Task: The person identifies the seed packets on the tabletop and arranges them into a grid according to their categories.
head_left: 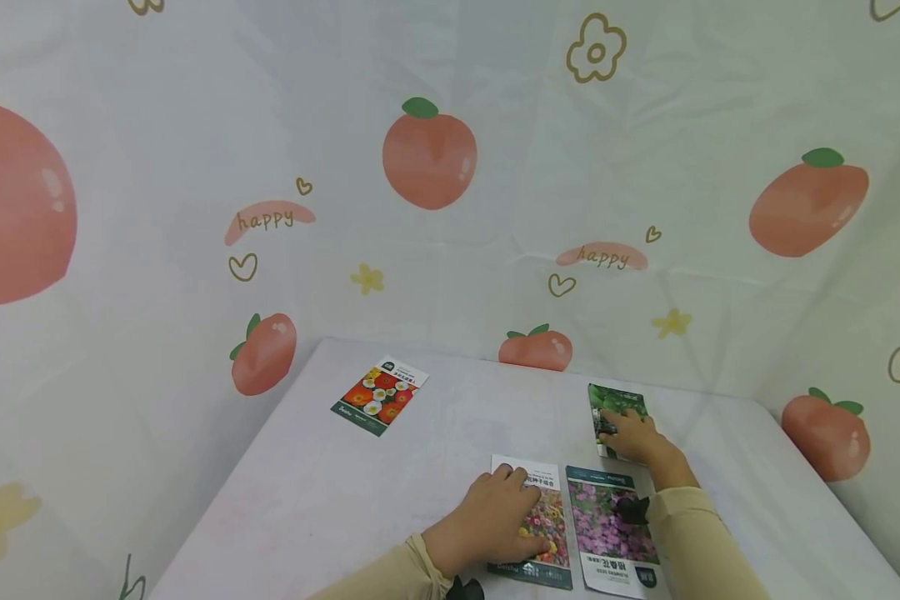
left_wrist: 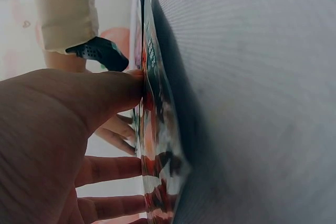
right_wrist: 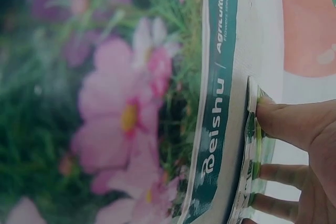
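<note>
Left hand [head_left: 487, 518] and right hand [head_left: 634, 435], fingers extended, touch packets without grasping.
On the table [head_left: 292, 500], we find the red-flower packet [head_left: 381, 397] apart, the mixed-flower packet [head_left: 557, 518] under the left hand, the pink-flower packet [head_left: 606, 527] just beside it, the green packet [head_left: 613, 398] under the right; a sideways push, we judge, could overlap neighbours.

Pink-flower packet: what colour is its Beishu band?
The band is dark teal, clearest in the right wrist view.

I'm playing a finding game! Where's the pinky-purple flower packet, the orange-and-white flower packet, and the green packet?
pinky-purple flower packet [head_left: 604, 525], head view: middle of its flower picture
orange-and-white flower packet [head_left: 380, 396], head view: middle of its flower picture
green packet [head_left: 613, 397], head view: its uncovered far end
</note>
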